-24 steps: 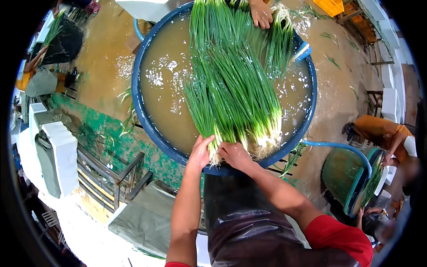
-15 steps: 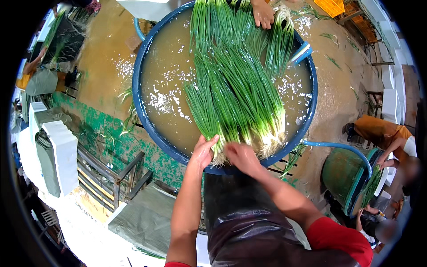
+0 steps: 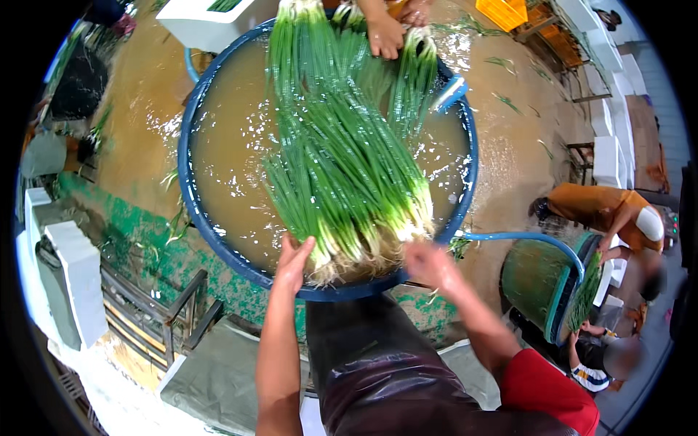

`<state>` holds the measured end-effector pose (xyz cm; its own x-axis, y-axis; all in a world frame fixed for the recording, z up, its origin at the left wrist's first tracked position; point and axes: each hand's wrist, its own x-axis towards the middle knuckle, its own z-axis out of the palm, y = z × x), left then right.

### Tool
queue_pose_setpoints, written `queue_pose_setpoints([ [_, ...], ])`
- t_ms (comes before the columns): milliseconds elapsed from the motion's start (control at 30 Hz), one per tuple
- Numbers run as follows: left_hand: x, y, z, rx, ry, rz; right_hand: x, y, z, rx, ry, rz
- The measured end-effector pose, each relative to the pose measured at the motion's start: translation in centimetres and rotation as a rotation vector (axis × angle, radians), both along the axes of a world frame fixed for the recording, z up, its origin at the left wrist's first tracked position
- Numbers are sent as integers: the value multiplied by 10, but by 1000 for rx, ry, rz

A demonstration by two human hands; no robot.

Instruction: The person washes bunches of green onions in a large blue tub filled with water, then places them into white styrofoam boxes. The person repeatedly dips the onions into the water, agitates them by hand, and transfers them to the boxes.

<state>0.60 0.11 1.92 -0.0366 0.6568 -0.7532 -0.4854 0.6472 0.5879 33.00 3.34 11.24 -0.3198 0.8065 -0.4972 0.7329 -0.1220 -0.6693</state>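
A broad layer of spring onions (image 3: 356, 174) floats on the murky water of a large round blue tub (image 3: 185, 145), roots toward me and leaves pointing away. My left hand (image 3: 292, 265) rests against the left side of the white root ends, thumb and fingers apart. At the right side of the roots is my right hand (image 3: 430, 265), smeared by motion, so its fingers cannot be made out. More bunches lie at the far side, where another person's hand (image 3: 385, 35) touches some with white ends.
A blue hose (image 3: 520, 237) runs to a second tub (image 3: 534, 291) at right, where other people handle spring onions. A blue pipe end (image 3: 449, 94) pokes over my tub's rim. White foam boxes (image 3: 78, 280) and a wooden rack (image 3: 156, 312) stand at left.
My right hand has moved from the middle of the root ends to their right side. My left hand's fingers have loosened at the left edge. The whole view has shifted somewhat.
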Motion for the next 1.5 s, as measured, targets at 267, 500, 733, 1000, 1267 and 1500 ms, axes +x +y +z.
queue_pose_setpoints([
  [267, 42, 17, -19, 9, -313, 40, 54, 138, -94, -639, 64, 109],
  [500, 62, 51, -29, -252, -331, 78, -64, 90, -92, -627, 744, -427],
  [733, 44, -15, -64, -181, 92, -406, -33, 25, -147, -750, 214, -159],
  [1000, 34, 48, -9, 127, -259, -40, -67, 73, -116, -910, 542, -403],
  [1267, 37, 20, -11, -165, -101, -147, -45, 26, -159, -1108, 395, -466],
  [1500, 16, -2, -42, -50, -316, 260, -78, 50, -105, -1003, 499, -381],
])
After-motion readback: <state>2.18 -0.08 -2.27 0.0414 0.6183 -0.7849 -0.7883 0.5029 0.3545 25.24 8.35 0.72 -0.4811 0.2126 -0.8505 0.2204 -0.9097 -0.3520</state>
